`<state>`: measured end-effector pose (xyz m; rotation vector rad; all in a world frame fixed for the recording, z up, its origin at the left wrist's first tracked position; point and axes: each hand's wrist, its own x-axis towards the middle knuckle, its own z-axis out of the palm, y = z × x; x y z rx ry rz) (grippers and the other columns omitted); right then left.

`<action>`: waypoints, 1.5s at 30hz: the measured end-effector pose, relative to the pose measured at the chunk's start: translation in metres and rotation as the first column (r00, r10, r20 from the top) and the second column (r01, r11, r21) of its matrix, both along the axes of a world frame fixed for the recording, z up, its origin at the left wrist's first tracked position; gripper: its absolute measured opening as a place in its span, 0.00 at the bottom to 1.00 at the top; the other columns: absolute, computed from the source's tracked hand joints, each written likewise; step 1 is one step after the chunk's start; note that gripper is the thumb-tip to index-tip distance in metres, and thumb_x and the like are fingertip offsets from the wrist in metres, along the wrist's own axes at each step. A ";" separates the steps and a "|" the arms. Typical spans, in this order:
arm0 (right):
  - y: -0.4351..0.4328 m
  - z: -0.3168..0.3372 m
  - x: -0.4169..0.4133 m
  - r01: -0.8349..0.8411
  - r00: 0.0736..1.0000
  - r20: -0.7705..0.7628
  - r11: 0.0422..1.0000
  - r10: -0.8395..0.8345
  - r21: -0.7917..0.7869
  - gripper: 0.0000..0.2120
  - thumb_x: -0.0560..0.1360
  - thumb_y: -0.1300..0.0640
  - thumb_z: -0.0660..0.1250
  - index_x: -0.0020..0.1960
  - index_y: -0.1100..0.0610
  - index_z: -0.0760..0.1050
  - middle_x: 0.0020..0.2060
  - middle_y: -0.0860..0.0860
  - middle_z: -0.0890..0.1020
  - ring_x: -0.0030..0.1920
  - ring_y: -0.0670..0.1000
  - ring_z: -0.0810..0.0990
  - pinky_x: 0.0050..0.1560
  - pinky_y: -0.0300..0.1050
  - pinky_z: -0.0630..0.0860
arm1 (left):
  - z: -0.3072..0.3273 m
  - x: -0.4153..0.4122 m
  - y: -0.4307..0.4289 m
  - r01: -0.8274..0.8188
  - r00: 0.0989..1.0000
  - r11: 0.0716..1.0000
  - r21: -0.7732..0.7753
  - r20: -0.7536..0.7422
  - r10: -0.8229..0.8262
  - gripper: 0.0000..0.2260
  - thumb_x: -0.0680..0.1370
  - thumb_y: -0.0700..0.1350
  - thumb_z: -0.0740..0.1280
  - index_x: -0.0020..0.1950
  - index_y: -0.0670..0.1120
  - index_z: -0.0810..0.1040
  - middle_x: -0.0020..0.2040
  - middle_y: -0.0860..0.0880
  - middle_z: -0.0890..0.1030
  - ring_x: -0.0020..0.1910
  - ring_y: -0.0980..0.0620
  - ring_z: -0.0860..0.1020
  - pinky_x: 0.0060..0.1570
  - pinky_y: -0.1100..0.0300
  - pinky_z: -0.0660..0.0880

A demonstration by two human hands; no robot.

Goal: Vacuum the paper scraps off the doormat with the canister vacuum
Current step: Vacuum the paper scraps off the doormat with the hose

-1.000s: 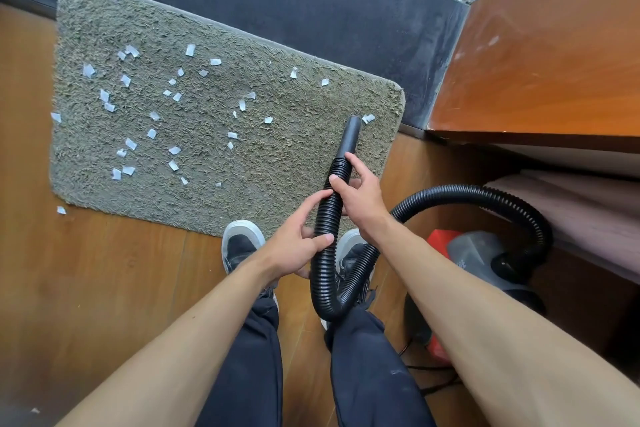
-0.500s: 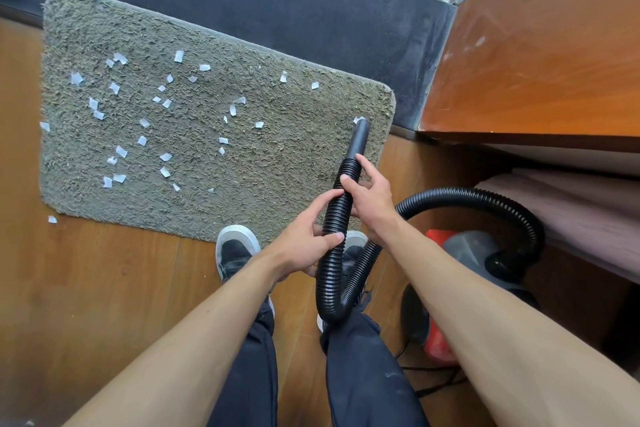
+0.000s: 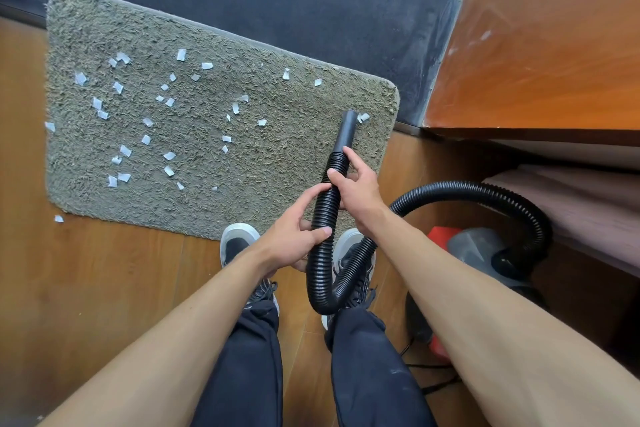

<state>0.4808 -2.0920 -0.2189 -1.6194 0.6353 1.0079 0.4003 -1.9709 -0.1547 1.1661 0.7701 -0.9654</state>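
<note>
Paper scraps: strewn across the doormat's left and middle.
Hose: black and ribbed, its nozzle over the mat's far right corner.
Left hand: grips the hose lower down.
Right hand: grips it nearer the nozzle.
Canister vacuum: on the floor, right.
</note>
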 end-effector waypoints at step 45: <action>0.078 -0.014 0.024 -0.198 0.978 0.058 0.980 0.198 -0.007 0.30 0.76 0.62 0.68 0.76 0.49 0.65 0.48 0.55 0.80 0.47 0.52 0.80 0.53 0.53 0.81 | -0.012 -0.002 0.059 -0.179 0.984 0.984 0.025 0.023 0.178 0.31 0.80 0.39 0.66 0.73 0.68 0.61 0.46 0.44 0.83 0.45 0.47 0.83 0.36 0.47 0.82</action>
